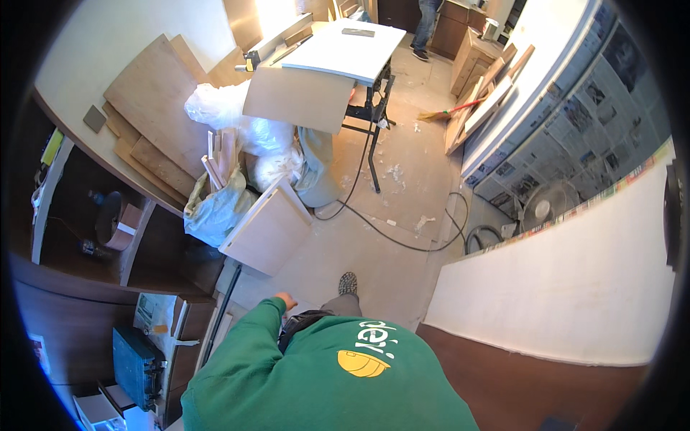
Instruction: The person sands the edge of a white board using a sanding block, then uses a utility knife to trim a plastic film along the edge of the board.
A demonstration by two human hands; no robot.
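My left hand [287,300] hangs beside my hip, just past the cuff of my green sleeve. Only a small part of it shows, and how its fingers are bent is unclear; nothing is seen in it. Closest to it is a pale wooden panel [267,228], leaning against stuffed sacks. A black pole [231,287] stands to its left. My right hand is out of sight, with my green sweatshirt [316,381] filling the lower middle. One patterned shoe [348,283] is on the floor ahead of me.
Ahead stands a worktable [352,50] with a white board on top. A black cable [402,246] loops over the debris-strewn floor. Wood sheets [154,100] lean at left above dark shelves [79,237]. A broom [453,110] and another person's legs [425,29] are farther off.
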